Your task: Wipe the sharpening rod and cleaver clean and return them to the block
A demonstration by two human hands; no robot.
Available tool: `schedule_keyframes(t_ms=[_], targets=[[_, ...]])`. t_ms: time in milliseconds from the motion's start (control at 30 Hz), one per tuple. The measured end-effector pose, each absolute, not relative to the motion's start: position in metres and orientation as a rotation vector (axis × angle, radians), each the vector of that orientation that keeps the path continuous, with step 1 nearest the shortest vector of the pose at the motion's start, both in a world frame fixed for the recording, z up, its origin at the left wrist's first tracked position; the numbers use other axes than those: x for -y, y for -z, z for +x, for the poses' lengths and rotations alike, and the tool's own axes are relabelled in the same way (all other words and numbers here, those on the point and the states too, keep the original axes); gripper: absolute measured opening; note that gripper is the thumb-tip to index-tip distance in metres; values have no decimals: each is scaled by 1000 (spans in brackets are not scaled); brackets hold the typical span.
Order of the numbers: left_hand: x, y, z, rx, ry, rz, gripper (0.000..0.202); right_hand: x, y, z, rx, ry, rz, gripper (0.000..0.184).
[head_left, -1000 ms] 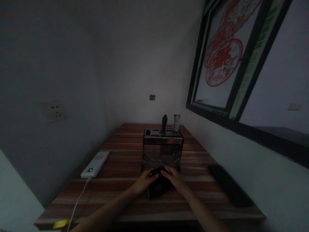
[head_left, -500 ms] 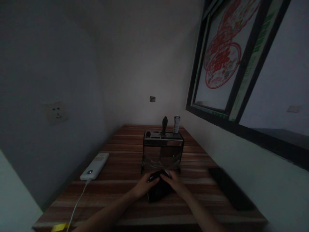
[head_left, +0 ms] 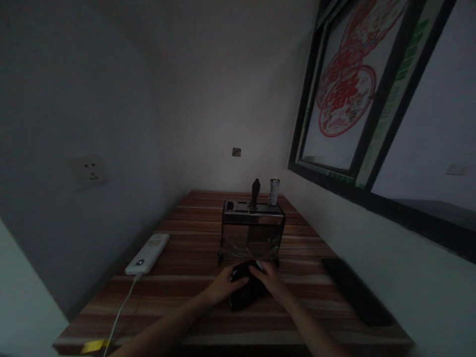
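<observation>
Your left hand and right hand clasp the small black object from opposite sides, probably to steady it, as it rests on the striped table just before the clear box.

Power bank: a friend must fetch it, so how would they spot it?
Start at the striped wooden table in the corner. Along its left edge, by the wall, lies the power bank. It is the only white slab, with a white cable plugged into its near end.
</observation>
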State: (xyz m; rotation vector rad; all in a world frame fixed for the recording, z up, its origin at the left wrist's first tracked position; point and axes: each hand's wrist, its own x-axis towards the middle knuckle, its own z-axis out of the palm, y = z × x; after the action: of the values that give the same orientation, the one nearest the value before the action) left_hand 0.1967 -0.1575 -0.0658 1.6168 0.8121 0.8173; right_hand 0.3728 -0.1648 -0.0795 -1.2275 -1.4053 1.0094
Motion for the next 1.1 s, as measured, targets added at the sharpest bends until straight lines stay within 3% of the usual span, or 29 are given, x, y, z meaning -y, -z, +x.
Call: schedule_keyframes(t_ms=[667, 967, 1100], targets=[[158, 57, 186, -933, -889, 1802, 41, 170, 72, 377, 1272, -1040, -1247, 47], [154, 79, 185, -959, -830, 1602, 57, 171, 76, 375, 1471, -944, -1251, 41], [152, 79, 186, -928, -838, 1433, 60, 171, 31, 382, 1786, -760, -1166, 31]])
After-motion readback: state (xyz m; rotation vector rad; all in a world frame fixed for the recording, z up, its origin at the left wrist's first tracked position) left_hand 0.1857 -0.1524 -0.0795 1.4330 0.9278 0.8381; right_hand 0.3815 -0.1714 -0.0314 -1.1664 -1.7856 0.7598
